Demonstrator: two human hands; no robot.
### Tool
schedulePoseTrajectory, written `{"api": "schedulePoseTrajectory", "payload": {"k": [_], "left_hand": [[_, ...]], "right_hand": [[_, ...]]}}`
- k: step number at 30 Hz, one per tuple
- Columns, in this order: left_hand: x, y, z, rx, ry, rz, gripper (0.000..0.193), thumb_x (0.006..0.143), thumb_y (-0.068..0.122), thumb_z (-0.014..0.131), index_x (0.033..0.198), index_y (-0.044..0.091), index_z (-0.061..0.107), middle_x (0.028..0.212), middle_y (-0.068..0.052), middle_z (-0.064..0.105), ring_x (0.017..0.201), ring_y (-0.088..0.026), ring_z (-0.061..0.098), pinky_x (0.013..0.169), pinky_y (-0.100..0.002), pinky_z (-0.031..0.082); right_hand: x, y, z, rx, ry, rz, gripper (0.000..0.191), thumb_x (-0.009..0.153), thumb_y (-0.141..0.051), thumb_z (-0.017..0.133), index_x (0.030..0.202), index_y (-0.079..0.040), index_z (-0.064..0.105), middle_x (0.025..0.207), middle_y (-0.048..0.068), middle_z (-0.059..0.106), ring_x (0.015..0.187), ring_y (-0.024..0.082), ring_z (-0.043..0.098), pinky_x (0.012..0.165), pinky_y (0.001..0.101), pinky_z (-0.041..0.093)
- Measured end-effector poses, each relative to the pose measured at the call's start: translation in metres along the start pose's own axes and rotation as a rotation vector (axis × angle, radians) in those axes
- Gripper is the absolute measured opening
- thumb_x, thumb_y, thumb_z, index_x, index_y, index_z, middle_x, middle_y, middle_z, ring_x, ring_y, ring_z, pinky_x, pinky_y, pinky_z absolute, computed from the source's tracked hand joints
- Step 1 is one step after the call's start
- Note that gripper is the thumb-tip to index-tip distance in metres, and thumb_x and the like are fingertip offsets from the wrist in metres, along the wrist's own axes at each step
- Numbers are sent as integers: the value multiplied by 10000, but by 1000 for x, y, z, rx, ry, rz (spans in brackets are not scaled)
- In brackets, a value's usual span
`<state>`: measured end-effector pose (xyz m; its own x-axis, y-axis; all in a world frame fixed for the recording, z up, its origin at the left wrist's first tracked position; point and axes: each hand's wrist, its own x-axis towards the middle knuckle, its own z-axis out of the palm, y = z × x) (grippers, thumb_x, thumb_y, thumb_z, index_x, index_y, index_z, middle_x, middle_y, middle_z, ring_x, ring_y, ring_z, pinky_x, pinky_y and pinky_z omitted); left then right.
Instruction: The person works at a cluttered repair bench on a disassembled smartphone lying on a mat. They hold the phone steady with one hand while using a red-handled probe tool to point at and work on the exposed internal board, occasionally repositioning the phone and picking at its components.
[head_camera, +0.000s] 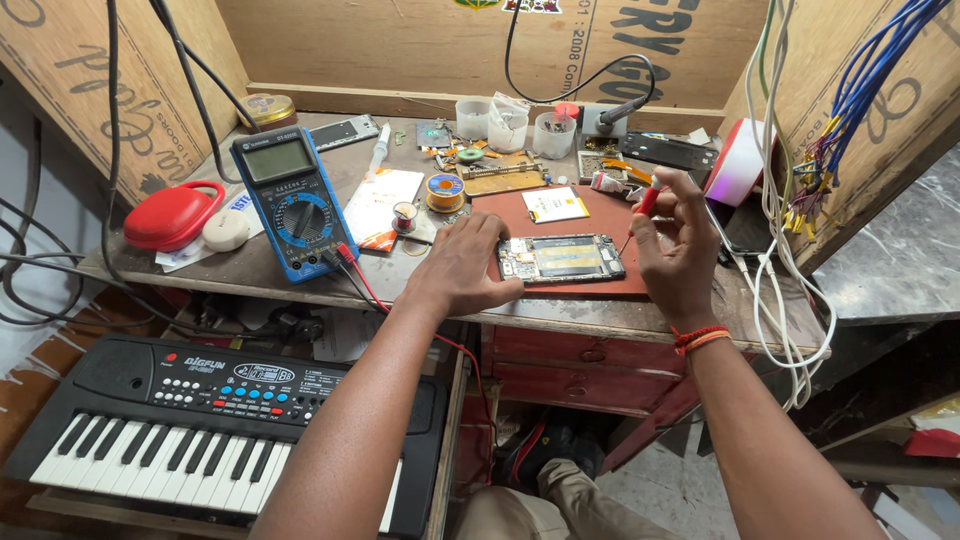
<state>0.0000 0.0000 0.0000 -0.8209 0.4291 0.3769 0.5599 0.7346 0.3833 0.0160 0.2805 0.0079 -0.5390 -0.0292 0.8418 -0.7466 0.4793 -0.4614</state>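
An opened phone (562, 259) with its back off lies flat on a dark red mat (590, 215) on the workbench. My left hand (462, 266) rests on the mat and presses against the phone's left end, fingers curled over it. My right hand (675, 245) hovers just right of the phone and holds a small red-handled screwdriver (640, 211), its thin tip pointing down toward the phone's right edge. A red and orange thread band circles my right wrist.
A blue multimeter (291, 200) with red and black leads lies left of the mat. Solder spools (444, 190), small plastic cups (505, 128), circuit boards and a soldering iron stand crowd the back. A red case (172, 214) sits far left. An electronic keyboard (215, 425) lies below; cables hang at right.
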Motion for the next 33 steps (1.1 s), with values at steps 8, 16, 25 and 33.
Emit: {"api": "schedulePoseTrajectory", "payload": {"k": [8, 16, 25, 33], "left_hand": [[15, -11, 0, 14, -37, -12, 657, 699, 497, 695, 1196, 93, 548, 1197, -126, 563, 1245, -304, 521, 1081, -458, 360], [1, -14, -12, 19, -10, -8, 654, 703, 491, 697, 1198, 89, 553, 1206, -126, 568, 1250, -303, 521, 1082, -454, 364], [8, 5, -4, 12, -17, -20, 648, 701, 483, 698, 1197, 91, 556, 1209, -125, 570, 1249, -301, 523, 1071, -452, 372], [13, 8, -2, 17, -13, -16, 652, 705, 487, 704, 1199, 89, 555, 1209, -126, 568, 1252, -304, 521, 1078, -455, 368]], "right_hand": [[4, 17, 9, 56, 24, 90, 603, 959, 105, 737, 1476, -109, 513, 1009, 54, 644, 944, 114, 689, 843, 274, 605], [6, -1, 16, 126, -24, 112, 587, 1015, 115, 639, 1525, -112, 458, 1034, 80, 684, 956, 124, 705, 876, 279, 611], [6, 9, -2, 51, -5, 122, 589, 997, 70, 693, 1502, -129, 463, 1039, 111, 711, 929, 137, 712, 818, 289, 607], [8, 15, -8, -49, -7, 85, 662, 958, 44, 777, 1515, -152, 476, 990, 105, 695, 891, 140, 670, 792, 291, 579]]}}
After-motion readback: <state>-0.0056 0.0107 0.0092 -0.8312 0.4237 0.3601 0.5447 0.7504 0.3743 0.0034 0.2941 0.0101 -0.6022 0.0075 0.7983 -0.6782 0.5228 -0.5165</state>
